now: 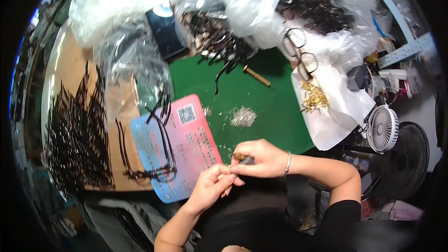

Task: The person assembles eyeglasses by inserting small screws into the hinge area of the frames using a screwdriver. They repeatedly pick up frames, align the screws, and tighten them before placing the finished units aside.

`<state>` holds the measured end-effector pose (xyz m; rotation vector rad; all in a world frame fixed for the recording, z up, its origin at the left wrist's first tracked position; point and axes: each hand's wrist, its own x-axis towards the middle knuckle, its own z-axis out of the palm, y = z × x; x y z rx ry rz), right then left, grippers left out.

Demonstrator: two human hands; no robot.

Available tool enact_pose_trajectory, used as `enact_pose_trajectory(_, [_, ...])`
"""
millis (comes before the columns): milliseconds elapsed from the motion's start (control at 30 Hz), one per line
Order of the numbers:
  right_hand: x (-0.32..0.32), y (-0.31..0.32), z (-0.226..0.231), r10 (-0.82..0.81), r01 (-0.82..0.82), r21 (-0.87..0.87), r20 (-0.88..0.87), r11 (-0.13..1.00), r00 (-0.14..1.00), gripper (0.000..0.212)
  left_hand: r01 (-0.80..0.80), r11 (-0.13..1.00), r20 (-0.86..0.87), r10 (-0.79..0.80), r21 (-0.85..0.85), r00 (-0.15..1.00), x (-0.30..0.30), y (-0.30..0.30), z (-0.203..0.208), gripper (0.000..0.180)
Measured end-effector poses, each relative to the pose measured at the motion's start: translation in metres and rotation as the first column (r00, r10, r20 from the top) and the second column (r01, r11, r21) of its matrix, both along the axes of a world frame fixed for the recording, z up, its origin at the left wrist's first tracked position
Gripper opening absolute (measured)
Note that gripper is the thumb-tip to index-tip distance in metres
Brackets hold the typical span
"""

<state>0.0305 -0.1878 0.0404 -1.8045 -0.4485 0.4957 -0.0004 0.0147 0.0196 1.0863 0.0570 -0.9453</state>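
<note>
Both hands meet at the near edge of the green mat (275, 121). My left hand (210, 189) is closed in a pinch, its fingertips against those of the other hand; whatever lies between them is too small to name. My right hand (261, 158) is also closed, with a small brass-coloured and grey thing (241, 157) showing among its fingers, its kind unclear. Just beyond sits a heap of tiny silvery metal parts (243, 117). A brass-handled screwdriver (257, 76) lies farther back. Left of my hands, a dark glasses frame (173, 170) rests across a pink and blue card (198, 130).
Many dark temple arms (79, 135) are stacked at the left; more lie in plastic bags (210, 32) at the back. Gold-coloured small parts (313, 98) and another glasses frame (301, 53) sit on white wrapping (326, 126). A white fan (383, 128) stands at the right.
</note>
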Motion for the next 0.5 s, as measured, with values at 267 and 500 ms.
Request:
enact_pose_trajectory(267, [-0.014, -0.040, 0.011, -0.187, 0.166, -0.204, -0.088, 0.965, 0.978, 0.028, -0.875, 0.282, 0.774, 0.614, -0.394, -0.151, 0.077, 0.217, 0.146, 0.021])
enact_pose_trajectory(500, [-0.025, -0.032, -0.018, -0.188, 0.228, -0.313, 0.153, 0.922, 0.970, 0.023, -0.505, 0.805, 0.950, -0.268, 0.312, 0.160, 0.163, -0.030, 0.049, 0.015])
